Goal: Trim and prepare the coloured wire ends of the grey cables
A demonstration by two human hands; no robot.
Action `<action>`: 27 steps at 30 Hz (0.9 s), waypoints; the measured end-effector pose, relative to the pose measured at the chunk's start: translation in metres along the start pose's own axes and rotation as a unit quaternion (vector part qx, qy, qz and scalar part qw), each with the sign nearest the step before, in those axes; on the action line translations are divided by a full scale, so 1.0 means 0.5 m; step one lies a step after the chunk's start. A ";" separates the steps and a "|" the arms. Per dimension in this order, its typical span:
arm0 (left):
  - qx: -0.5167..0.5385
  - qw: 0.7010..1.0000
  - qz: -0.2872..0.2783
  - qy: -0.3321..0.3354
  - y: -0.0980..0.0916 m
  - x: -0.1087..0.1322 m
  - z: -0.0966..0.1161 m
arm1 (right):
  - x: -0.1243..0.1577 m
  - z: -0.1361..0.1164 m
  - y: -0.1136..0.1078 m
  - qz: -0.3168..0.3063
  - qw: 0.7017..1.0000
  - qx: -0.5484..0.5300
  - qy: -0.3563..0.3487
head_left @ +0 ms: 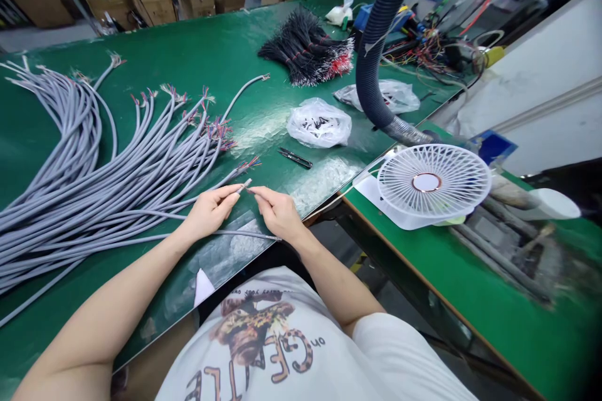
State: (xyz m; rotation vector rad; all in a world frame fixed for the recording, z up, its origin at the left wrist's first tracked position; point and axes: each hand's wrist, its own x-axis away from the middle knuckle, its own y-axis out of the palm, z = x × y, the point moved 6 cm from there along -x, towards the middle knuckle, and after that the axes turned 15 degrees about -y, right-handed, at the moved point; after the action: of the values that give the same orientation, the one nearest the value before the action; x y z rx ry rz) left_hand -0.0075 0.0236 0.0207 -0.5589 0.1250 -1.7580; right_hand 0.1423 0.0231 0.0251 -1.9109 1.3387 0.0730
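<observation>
My left hand (pixel 211 212) pinches a grey cable near its end, and the pale tip (pixel 245 185) sticks out past the thumb. Close beside that tip, my right hand (pixel 280 214) has thumb and forefinger pressed together; what they grip at the cable end is too small to make out. A large bundle of grey cables (pixel 126 182) spreads to the left, several with stripped ends showing coloured wires (pixel 221 133). One more grey cable (pixel 244 234) runs below my hands to the table's edge. Thread snips (pixel 295 158) lie just beyond my hands.
On the green table (pixel 197 44) are a clear bag of small dark parts (pixel 318 123), another plastic bag (pixel 385 95) and bundled black wires (pixel 308 47). A dark flexible hose (pixel 371 56) hangs down at right. A white fan (pixel 433 182) stands on the side table (pixel 414 250).
</observation>
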 end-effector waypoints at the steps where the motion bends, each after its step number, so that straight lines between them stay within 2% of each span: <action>1: -0.011 1.000 -0.004 0.000 0.002 0.002 0.000 | -0.004 -0.001 0.002 -0.004 1.000 0.009 0.001; 7: -0.053 0.998 -0.024 0.022 0.009 0.004 0.003 | -0.007 -0.041 0.003 -0.009 0.999 0.014 -0.046; 11: -0.027 0.999 0.027 -0.031 -0.005 -0.025 -0.018 | 0.018 -0.131 0.021 -0.098 0.977 -0.038 -0.188; 13: 0.001 0.998 0.031 -0.046 -0.010 -0.035 -0.025 | 0.025 -0.152 0.021 -0.111 0.968 -0.057 -0.217; 15: 0.036 0.998 0.006 -0.057 -0.011 -0.038 -0.028 | 0.018 -0.127 0.009 -0.072 0.983 -0.040 -0.161; 19: 0.110 0.988 -0.055 -0.094 -0.007 -0.030 -0.032 | 0.008 -0.034 -0.007 -0.022 0.999 0.021 -0.037; 22: 0.132 0.983 -0.066 -0.107 -0.006 -0.026 -0.030 | 0.010 0.004 -0.003 -0.021 0.999 0.044 -0.011; 27: 0.126 0.985 -0.061 -0.103 -0.006 -0.024 -0.024 | 0.012 0.012 0.016 -0.036 0.998 0.042 -0.007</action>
State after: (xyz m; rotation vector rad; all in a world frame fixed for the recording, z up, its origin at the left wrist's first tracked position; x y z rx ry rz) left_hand -0.0132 0.0333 0.0077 -0.5679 -0.2788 -1.7896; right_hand 0.1403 0.0211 0.0138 -1.8826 1.2428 -0.0076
